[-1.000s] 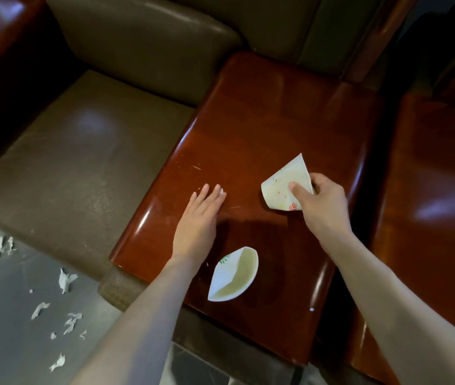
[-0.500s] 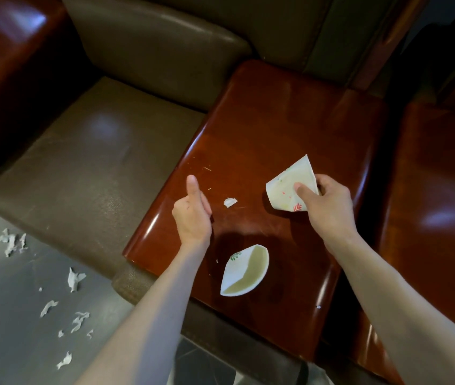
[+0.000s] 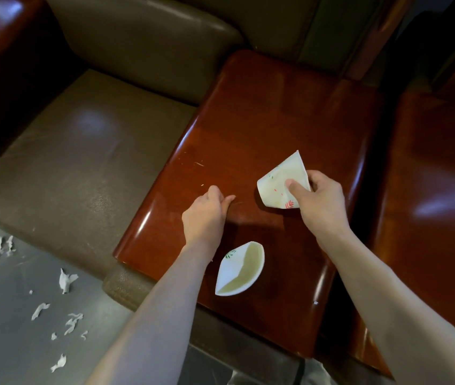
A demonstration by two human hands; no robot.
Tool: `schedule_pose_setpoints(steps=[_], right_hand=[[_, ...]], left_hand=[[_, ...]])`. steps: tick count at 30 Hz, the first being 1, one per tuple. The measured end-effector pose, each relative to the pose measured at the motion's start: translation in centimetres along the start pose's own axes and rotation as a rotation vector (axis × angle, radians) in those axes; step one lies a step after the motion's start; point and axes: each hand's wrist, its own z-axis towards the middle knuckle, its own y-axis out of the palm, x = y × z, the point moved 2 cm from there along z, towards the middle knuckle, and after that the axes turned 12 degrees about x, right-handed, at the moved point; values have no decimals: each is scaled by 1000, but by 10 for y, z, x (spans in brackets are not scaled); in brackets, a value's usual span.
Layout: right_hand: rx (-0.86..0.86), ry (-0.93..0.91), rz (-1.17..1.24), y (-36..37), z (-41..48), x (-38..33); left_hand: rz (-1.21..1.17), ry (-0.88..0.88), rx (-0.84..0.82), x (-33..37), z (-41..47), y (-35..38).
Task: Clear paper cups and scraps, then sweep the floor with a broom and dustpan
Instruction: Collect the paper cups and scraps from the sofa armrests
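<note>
My right hand [image 3: 321, 202] pinches a flattened white paper cup [image 3: 277, 180] with red and green leaf prints, lifted a little off the glossy red-brown wooden table [image 3: 276, 112]. A second squashed cup [image 3: 238, 269] lies near the table's front edge, just right of my left forearm. With fingers curled, my left hand [image 3: 206, 215] rests fingertips-down on the tabletop left of the held cup. The small white scrap that lay at that spot is hidden under the fingers. Several torn paper scraps [image 3: 66, 282] litter the grey floor at lower left.
A brown leather sofa seat [image 3: 82, 151] adjoins the table on the left, its backrest [image 3: 148, 45] behind. Another glossy wooden surface [image 3: 437, 190] stands to the right across a dark gap. Tiny crumbs [image 3: 199, 163] dot the tabletop.
My left hand went from flat, to thumb raised beside a small white scrap, to curled over that scrap, which no longer shows. My right hand kept hold of the cup.
</note>
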Motion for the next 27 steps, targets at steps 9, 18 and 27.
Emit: schedule_pose_setpoints(steps=[9, 18, 27], right_hand=[[-12, -19, 11, -6, -10, -5], [-40, -50, 1, -17, -27, 0], [-56, -89, -59, -28, -28, 17]], left_hand=[[-394, -310, 60, -13, -19, -39], [-88, -298, -5, -24, -74, -44], [244, -65, 143, -24, -92, -32]])
